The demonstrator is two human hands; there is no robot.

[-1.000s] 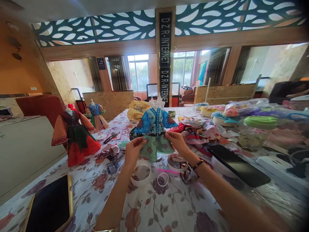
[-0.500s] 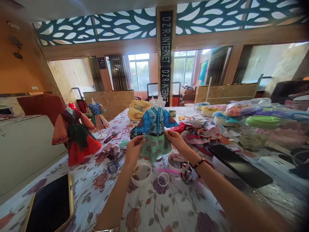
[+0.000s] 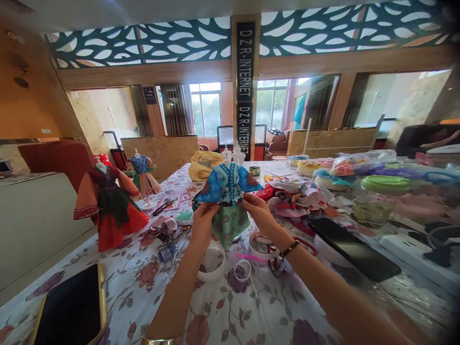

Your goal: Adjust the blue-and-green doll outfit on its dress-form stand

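Observation:
A small white dress form (image 3: 225, 154) wears a light blue doll jacket (image 3: 230, 181) with dark, patterned wide sleeves. Below the jacket hangs a green flowered piece of cloth (image 3: 230, 224), like a doll skirt. My left hand (image 3: 203, 223) pinches the cloth's upper left edge at the jacket's hem, fingers closed. On the other side, my right hand (image 3: 260, 214) grips its upper right edge, thumb and fingers pressed together. Both fingertips are partly hidden by the fabric. White rings (image 3: 242, 270) and a roll of tape (image 3: 212, 273) lie on the table just below.
Dressed doll forms, one in a red and green gown (image 3: 113, 206), stand at left. A phone (image 3: 70, 306) lies front left, another phone (image 3: 354, 249) at right. Fabric scraps (image 3: 298, 201), a green-lidded jar (image 3: 373, 201) and a power strip (image 3: 413, 261) crowd the right side.
My hands have come closer together at the waist, and the green cloth is drawn narrower and hangs lower between them. The view has shifted slightly.

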